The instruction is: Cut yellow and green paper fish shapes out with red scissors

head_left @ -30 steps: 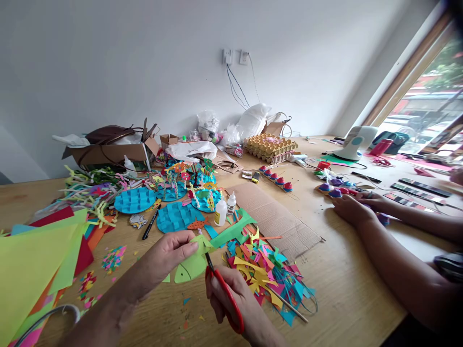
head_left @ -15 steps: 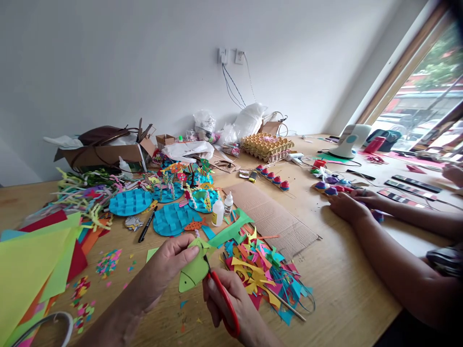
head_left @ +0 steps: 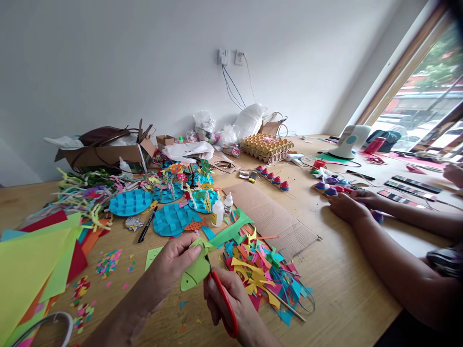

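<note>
Two-handed cut: left hand (head_left: 172,261) pinches the green paper fish (head_left: 193,275), right hand (head_left: 216,292) grips red scissors (head_left: 226,304); I'd turn paper, not blades.

bright daylight from the window (head_left: 427,96); soft shadows, edges warped.

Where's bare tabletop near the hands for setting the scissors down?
Bare wood bordered by the scrap pile, the cardboard sheet and the co-worker's forearm. Crowded: paper sheets at left; blue discs and glue bottles beyond the left hand holding the paper fish.
</note>
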`<state>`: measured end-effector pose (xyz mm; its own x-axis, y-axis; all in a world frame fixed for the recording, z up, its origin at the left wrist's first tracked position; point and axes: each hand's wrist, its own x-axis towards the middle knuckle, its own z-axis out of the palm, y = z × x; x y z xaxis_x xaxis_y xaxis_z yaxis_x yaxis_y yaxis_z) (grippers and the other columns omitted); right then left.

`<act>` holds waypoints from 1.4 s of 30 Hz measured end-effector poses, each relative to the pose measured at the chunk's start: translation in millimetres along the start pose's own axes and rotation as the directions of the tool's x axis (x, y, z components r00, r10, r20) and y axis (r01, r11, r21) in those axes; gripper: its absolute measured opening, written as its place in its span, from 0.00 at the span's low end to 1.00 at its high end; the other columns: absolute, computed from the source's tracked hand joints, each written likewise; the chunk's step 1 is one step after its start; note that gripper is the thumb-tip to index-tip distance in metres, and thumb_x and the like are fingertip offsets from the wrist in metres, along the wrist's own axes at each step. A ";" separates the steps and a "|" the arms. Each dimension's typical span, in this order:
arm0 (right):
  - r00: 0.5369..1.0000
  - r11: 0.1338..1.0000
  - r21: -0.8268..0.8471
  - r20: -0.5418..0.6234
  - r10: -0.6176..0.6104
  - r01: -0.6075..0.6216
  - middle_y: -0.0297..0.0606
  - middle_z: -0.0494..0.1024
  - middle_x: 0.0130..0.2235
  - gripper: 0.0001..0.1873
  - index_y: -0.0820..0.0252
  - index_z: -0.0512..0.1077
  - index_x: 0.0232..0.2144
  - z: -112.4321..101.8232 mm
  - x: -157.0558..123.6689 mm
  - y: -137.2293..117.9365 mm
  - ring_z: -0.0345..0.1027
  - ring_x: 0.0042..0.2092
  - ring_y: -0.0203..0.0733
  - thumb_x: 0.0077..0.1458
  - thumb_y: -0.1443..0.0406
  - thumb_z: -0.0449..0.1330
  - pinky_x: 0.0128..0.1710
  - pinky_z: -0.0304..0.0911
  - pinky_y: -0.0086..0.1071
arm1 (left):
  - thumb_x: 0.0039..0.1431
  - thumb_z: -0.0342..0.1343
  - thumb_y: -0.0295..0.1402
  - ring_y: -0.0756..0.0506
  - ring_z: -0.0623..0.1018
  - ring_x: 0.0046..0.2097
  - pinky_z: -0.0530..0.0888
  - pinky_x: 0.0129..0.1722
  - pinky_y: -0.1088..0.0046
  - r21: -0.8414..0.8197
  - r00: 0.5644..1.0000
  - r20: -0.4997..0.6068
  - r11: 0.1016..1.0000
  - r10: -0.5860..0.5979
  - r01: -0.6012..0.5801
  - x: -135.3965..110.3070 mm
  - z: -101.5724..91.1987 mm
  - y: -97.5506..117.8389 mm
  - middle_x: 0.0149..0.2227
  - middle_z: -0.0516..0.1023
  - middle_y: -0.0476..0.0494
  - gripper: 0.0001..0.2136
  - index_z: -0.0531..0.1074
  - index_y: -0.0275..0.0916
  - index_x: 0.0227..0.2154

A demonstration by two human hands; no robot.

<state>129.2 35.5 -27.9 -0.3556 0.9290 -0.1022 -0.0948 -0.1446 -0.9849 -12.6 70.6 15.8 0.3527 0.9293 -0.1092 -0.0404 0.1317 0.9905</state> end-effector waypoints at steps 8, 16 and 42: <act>1.000 0.999 -0.035 0.000 -0.026 0.026 0.27 0.58 0.13 0.27 0.60 0.60 0.18 -3.0 -0.4 0.0 0.50 0.16 0.28 0.50 0.43 0.50 0.15 0.47 0.22 | 0.53 0.54 0.41 0.51 0.63 0.28 0.62 0.28 0.77 0.008 0.998 -0.028 0.999 -0.048 0.048 -0.2 2.9 -1.7 0.24 0.64 0.54 0.10 0.69 0.38 0.29; 0.997 0.996 -0.051 0.022 -0.078 0.079 0.27 0.59 0.14 0.23 0.60 0.60 0.19 -5.6 -0.5 4.6 0.50 0.16 0.29 0.54 0.48 0.49 0.16 0.48 0.22 | 0.54 0.53 0.41 0.52 0.61 0.26 0.61 0.26 0.77 0.053 1.000 -0.002 0.998 -0.027 0.027 0.1 5.6 -0.6 0.22 0.62 0.55 0.11 0.66 0.38 0.25; 0.998 0.994 -0.102 -0.038 -0.047 0.042 0.25 0.56 0.15 0.17 0.58 0.56 0.16 -5.9 -1.6 9.9 0.49 0.17 0.28 0.53 0.59 0.51 0.14 0.47 0.21 | 0.52 0.55 0.42 0.51 0.63 0.25 0.63 0.26 0.77 0.019 0.998 0.003 0.998 -0.066 0.066 -2.2 6.0 1.8 0.22 0.64 0.54 0.12 0.68 0.38 0.26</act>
<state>134.3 34.6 -38.3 -0.3152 0.9470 -0.0614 -0.0141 -0.0694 -0.9975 -7.9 66.8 18.3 0.3573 0.9176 -0.1741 0.0005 0.1862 0.9825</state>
